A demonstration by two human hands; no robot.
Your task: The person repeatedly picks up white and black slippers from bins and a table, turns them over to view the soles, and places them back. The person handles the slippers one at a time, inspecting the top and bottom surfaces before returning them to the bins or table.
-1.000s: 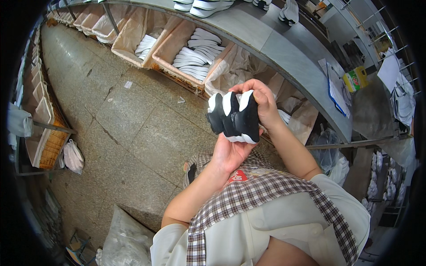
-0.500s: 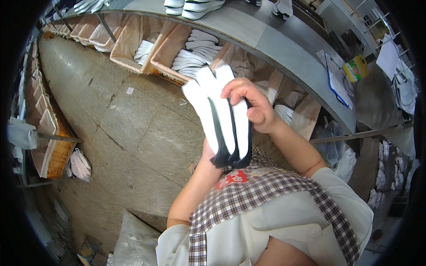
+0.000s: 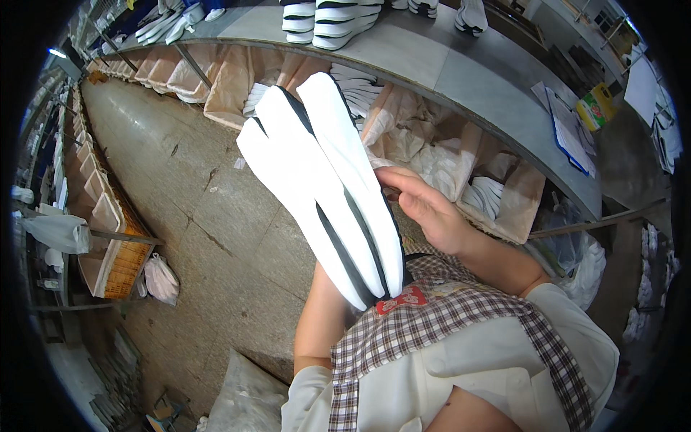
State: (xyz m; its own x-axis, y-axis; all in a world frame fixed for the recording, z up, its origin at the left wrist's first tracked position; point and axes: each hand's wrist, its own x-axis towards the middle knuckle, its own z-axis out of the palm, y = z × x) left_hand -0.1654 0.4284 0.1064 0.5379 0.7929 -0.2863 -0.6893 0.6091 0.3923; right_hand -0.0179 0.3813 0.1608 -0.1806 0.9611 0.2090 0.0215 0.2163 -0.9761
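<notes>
Three long white socks [image 3: 324, 180] with black parts are fanned side by side in front of my body, their lower ends near my apron. My left forearm [image 3: 320, 317] rises behind them. That hand is hidden by the socks, and it grips them from behind near their lower ends. Beside the right edge of the socks is my right hand [image 3: 432, 216]. Its fingers are mostly stretched out, and the fingertips touch the edge of the rightmost sock.
A long grey table [image 3: 410, 61] curves across the far side, with stacked white-and-black socks [image 3: 345, 21] and a clipboard [image 3: 565, 133] on it. Cloth-lined baskets [image 3: 504, 201] stand beneath. More baskets [image 3: 93, 216] line the left. A filled plastic sack [image 3: 248, 396] sits on the floor.
The socks have come up larger and tilted further left, fanned wider. My right hand has slid down from their upper part to the right edge, and its fingers have straightened.
</notes>
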